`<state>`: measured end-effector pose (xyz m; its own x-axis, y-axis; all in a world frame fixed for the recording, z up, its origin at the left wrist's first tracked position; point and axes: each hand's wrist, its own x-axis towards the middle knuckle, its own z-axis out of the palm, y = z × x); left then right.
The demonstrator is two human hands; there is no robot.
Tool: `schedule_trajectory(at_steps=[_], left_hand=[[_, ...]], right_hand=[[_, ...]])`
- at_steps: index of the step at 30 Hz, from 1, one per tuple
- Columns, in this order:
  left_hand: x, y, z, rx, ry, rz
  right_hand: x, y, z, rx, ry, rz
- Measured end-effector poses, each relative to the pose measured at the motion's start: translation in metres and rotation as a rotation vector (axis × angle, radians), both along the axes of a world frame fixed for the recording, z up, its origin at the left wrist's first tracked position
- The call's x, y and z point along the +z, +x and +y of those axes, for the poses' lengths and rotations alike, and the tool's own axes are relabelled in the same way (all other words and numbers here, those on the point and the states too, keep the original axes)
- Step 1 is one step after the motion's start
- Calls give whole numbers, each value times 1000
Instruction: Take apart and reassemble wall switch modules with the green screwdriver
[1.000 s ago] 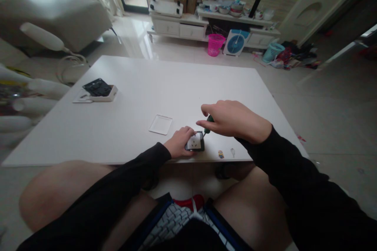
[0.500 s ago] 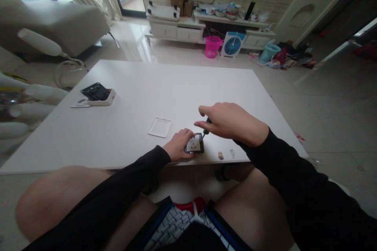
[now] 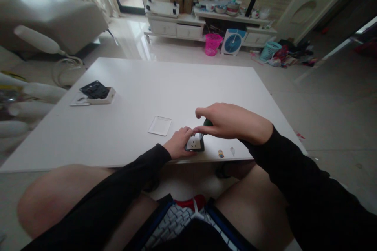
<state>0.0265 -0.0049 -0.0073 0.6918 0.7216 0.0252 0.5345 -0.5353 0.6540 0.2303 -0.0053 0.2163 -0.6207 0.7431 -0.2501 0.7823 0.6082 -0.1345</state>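
A wall socket [image 3: 193,142] with a white face and black frame lies at the near edge of the white table. My left hand [image 3: 179,143] grips its left side, fingers along the top and thumb below. Over the socket's upper right corner, my right hand [image 3: 225,120] is closed on a screwdriver [image 3: 208,122] with a dark green handle. The screwdriver's tip is hidden behind the fingers. A clear square cover frame [image 3: 160,126] lies on the table, left of and beyond the socket.
At the table's [image 3: 132,82] far left sits a white box [image 3: 103,97] with black plates [image 3: 94,89] on it. Two small stickers, a yellow figure [image 3: 220,153] and a pale one [image 3: 232,151], lie right of the socket. Beyond stand a pink basket [image 3: 213,44] and a blue fan [image 3: 233,42].
My right hand has turned slightly with the screwdriver, and its thumb has come nearer to my left fingers. My left hand keeps its hold on the socket.
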Motion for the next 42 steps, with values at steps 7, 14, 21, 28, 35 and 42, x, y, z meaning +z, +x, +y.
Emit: schedule_trajectory(at_steps=[7,14,21,28,35,42], left_hand=[[3,0,-1,-3,-4,43],[3,0,-1,-9,-8,26],[2,1,0,-7,3,42],[5,-1,-1,-12,-9,42],[1,0,0,-14,-3,49],[3,-1,-1,-10,-2,41]], right_hand=[[-3,1,3,-59,101,-50],[-5,8,4,75,-13,72],[-8,3,8,-17,48,6],[0,4,3,143,-8,68],[-7,3,6,20,32,37],[1,5,5,138,22,49]])
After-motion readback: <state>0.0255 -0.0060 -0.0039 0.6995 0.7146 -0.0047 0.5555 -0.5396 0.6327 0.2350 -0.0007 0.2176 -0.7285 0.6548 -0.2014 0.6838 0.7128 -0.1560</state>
